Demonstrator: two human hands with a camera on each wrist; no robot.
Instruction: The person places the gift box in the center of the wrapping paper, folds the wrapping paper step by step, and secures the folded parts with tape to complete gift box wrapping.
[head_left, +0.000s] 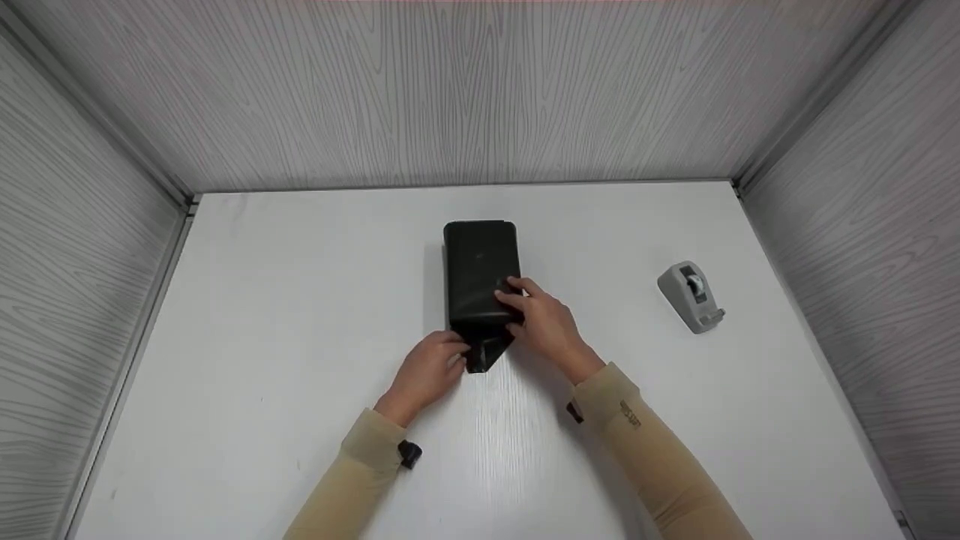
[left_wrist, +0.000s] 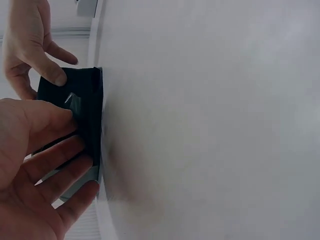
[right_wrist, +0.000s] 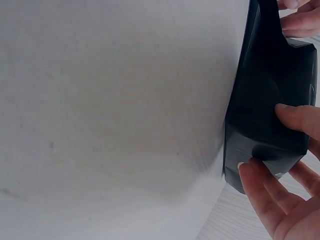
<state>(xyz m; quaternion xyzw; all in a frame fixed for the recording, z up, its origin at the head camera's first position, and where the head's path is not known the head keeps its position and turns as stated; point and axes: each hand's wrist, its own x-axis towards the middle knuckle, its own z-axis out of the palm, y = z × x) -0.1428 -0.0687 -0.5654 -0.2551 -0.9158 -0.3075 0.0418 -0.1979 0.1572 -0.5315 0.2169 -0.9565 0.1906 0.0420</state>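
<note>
A box-shaped package in black wrapping paper lies lengthwise on the white table, a pointed flap of the wrapping sticking out from its near end. At the left edge of that flap, my left hand pinches the wrapping between thumb and fingers. My right hand grips the package at its near right corner, some fingers on the top and the thumb at the end face. The right wrist view shows creased black wrapping along the package's side, with right-hand fingertips against a fold.
A grey tape dispenser with a roll of tape stands to the right on the white table. Wood-grain panels enclose the table at the back and both sides.
</note>
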